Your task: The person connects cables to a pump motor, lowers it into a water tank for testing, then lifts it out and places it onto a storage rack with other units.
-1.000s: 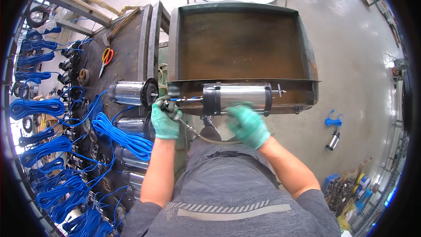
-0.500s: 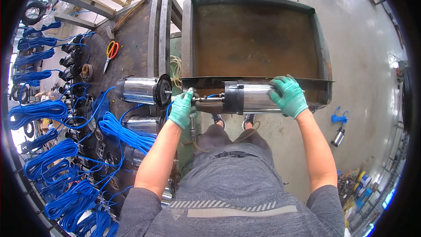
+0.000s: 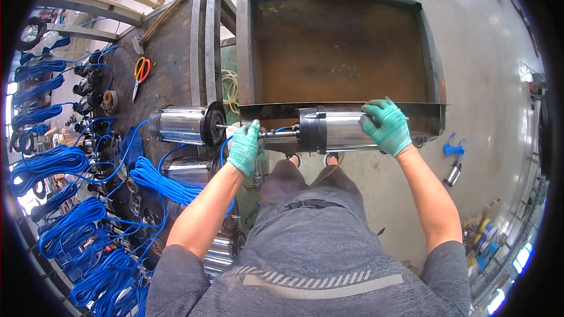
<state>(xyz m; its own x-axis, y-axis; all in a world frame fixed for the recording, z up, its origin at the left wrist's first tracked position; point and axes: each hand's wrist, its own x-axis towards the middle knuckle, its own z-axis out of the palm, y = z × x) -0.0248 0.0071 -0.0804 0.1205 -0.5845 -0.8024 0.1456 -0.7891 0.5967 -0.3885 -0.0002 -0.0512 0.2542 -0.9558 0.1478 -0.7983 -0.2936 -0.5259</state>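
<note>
A shiny steel motor cylinder (image 3: 345, 131) with a black end collar lies sideways across the near edge of the metal tray (image 3: 437, 67). My right hand (image 3: 389, 129), in a green glove, is closed over its right part, with the thumb and fingers on the steel. A slim metal fitting (image 3: 281, 136) and a short blue wire run from the black collar toward my left hand (image 3: 244, 148). That hand, also green-gloved, is closed round the fitting's outer end. Its grip is partly hidden. Just left of it another steel motor (image 3: 183, 125) lies with its shaft pointing at my fingers.
The dark workbench (image 3: 161, 79) on the left carries red-and-yellow scissors (image 3: 141, 73), more motors and blue cable coils (image 3: 164, 181). A metal frame post (image 3: 212, 47) stands between bench and tray. On the floor at right lies a small motor (image 3: 452, 173) with blue cable.
The view has shifted slightly, so bench and tray sit a little differently. Both hands keep their holds on the motor and fitting, and the left fingers have moved slightly.
</note>
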